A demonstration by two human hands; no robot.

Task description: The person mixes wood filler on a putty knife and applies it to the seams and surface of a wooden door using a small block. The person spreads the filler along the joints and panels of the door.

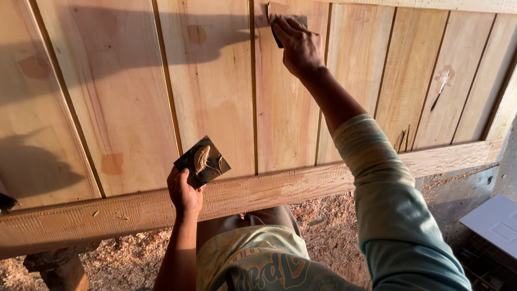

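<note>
My right hand [299, 47] is stretched out to the far edge of a plank panel [215, 91] and presses a small dark flat scraper [277, 33] against the wood, with a smear of tan filler just by it. Closer in, my left hand [184, 193] holds up a dark square plate [202, 161] that carries a lump of tan filler on its face. The panel is made of pale vertical boards with narrow gaps between them. Several boards show darker tan patches of filler.
A rough-sawn crossbeam [269, 194] runs along the panel's near edge. Sawdust and shavings cover the ground [328, 226] below. A white panelled board [495, 223] lies at the right. Another dark tool [439, 91] rests on a filled patch at the right.
</note>
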